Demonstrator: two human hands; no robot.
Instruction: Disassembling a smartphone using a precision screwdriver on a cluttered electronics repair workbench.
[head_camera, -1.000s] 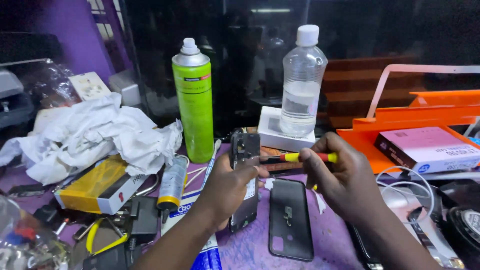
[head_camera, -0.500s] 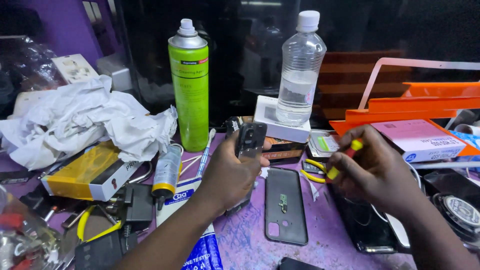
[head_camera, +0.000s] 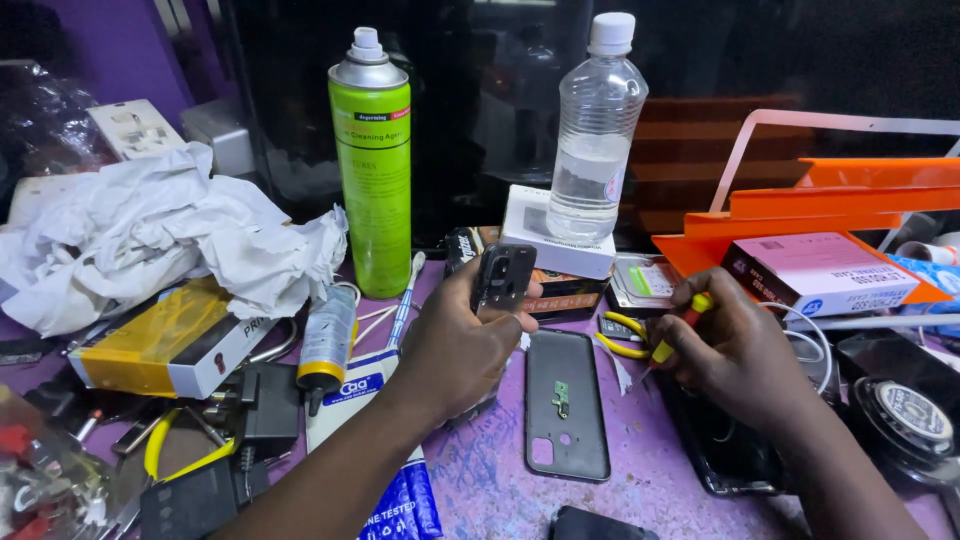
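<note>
Phone and screwdriver, both held over the purple bench

A dark phone (head_camera: 500, 283) is held upright in the left hand (head_camera: 455, 345), camera end up, its lower half hidden by the fingers. A small screwdriver (head_camera: 672, 335) with a yellow handle and a bit of red at the top is gripped in the right hand (head_camera: 735, 350), tilted with the tip pointed down and left. The two are kept well apart.

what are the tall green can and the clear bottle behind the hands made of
Green spray can: looks like metal, with a bare silvery domed shoulder above the glossy green coat. Clear bottle: likely thin plastic, transparent and ribbed, with a white screw cap.
</note>
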